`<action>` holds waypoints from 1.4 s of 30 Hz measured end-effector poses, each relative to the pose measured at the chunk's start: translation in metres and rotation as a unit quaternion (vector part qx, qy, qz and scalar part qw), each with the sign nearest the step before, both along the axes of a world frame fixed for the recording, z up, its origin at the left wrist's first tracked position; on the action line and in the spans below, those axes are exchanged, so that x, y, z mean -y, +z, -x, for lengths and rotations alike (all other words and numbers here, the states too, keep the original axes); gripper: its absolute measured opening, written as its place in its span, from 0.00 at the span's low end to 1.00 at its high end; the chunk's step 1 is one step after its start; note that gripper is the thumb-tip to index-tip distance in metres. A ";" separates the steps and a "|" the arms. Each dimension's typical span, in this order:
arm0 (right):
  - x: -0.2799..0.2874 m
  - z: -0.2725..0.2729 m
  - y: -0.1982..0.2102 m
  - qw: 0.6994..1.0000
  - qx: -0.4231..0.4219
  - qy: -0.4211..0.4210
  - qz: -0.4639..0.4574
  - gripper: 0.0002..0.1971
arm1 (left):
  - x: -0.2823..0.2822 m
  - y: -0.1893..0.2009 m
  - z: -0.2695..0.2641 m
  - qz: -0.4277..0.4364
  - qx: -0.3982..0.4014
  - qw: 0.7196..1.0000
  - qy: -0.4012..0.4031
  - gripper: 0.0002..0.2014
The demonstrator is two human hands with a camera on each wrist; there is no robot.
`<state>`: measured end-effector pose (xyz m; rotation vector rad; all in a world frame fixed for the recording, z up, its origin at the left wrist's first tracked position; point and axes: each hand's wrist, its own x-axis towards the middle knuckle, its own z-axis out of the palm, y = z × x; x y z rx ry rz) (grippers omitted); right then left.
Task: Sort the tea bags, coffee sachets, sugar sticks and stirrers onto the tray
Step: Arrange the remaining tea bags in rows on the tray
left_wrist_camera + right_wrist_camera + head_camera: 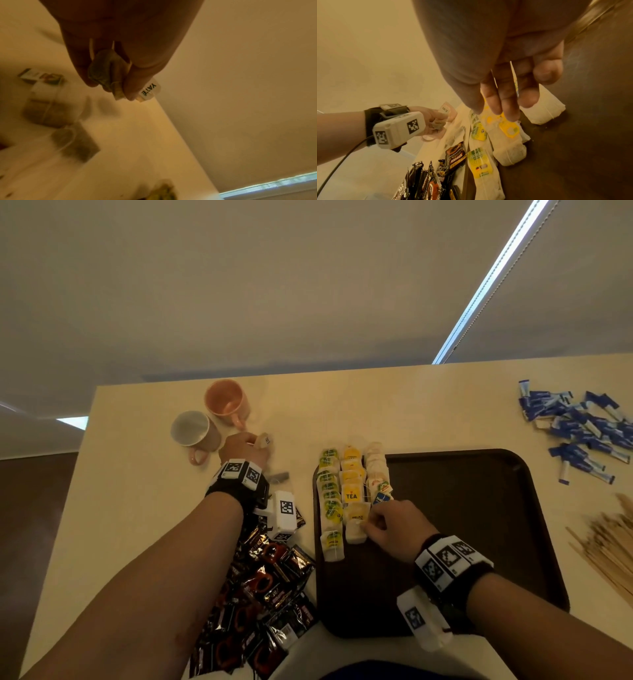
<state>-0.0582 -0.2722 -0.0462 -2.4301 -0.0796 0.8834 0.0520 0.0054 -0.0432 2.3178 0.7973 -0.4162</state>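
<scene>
L hand (245,448) pinches a crumpled tea bag (106,75) w/ white tag above the counter (144,474), near the mugs (209,419). R hand (394,529) fingers curl on a yellow-tag bag (356,517) in the mid row at the tray (479,508) left edge. Handling, est.: bags light, soft, tear-prone; string snags. Grip bag body or tag, min. force. Coffee sachets (267,583), sugar sticks (579,426), stirrers (606,546) unsorted on counter.
</scene>
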 end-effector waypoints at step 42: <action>0.044 -0.023 0.079 0.966 0.101 -0.187 -0.146 0.02 | 0.096 0.066 0.127 0.466 0.042 0.880 0.081 0.08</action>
